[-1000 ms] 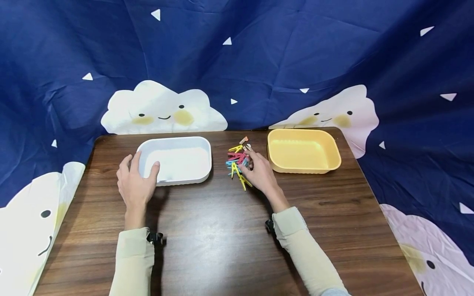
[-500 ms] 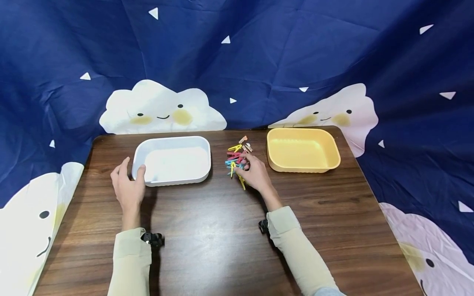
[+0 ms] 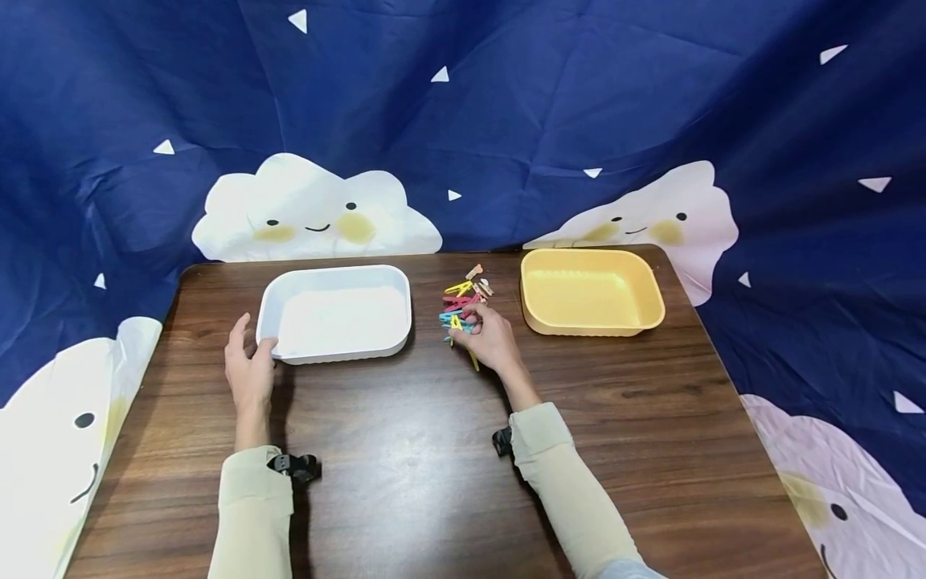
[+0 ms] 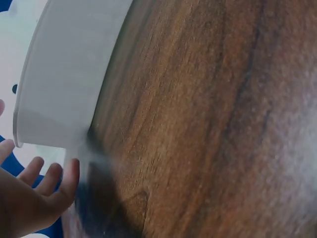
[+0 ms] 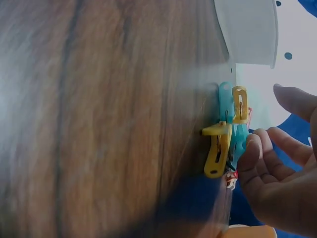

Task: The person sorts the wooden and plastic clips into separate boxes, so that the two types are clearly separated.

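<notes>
My left hand, fingers spread, is at the near left corner of the white basket. In the left wrist view the fingertips of the left hand are just below the corner of the basket; contact is unclear. My right hand hovers at the pile of clothespins, over a yellow clothespin and blue ones. In the right wrist view the thumb of the right hand stands apart from its bent fingers, which are beside a blue clothespin; two yellow clothespins lie nearer the camera.
A yellow basket stands right of the pile. Red clothespins, another yellow clothespin and several wooden ones lie toward the back edge. A blue curtain with clouds hangs behind the wooden table.
My left hand has drawn back from the white basket's rim to its near left corner, and the basket has shifted slightly left. My right hand has moved slightly left and nearer over the pile.
</notes>
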A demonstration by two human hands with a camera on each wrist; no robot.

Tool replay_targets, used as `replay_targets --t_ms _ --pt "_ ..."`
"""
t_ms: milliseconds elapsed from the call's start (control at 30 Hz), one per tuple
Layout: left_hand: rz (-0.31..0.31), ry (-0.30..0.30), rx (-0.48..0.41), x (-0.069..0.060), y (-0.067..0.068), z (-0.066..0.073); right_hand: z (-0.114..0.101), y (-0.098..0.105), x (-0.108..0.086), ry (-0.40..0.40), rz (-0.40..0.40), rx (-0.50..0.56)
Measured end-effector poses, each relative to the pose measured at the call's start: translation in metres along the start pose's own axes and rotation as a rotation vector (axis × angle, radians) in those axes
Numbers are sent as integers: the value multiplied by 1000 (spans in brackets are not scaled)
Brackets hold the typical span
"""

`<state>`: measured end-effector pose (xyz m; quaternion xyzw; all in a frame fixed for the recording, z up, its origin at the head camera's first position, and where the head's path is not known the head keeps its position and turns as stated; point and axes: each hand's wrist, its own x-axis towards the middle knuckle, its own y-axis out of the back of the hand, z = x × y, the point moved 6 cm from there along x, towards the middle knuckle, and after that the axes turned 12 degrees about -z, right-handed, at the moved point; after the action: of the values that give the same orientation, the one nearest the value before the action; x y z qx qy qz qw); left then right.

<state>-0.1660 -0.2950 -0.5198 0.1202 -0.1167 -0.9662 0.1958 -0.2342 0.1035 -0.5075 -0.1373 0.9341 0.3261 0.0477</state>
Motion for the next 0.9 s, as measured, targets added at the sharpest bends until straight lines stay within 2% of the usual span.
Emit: replay_targets --t_ms 233,367,567,733,900 --pt "-90 51 -204 4 -6 -4 2 -3 2 -61 19 20" --pt "-97 76 -278 6 -6 -8 1 -6 2 -66 24 12" --pt "-97 103 -316 8 -2 -10 -4 -13 3 -46 40 -86" --pt "-106 120 -325 6 -1 -10 -5 -19 4 -70 51 -169" --pt "-123 133 -300 4 -1 -9 -4 -21 5 -91 65 -192"
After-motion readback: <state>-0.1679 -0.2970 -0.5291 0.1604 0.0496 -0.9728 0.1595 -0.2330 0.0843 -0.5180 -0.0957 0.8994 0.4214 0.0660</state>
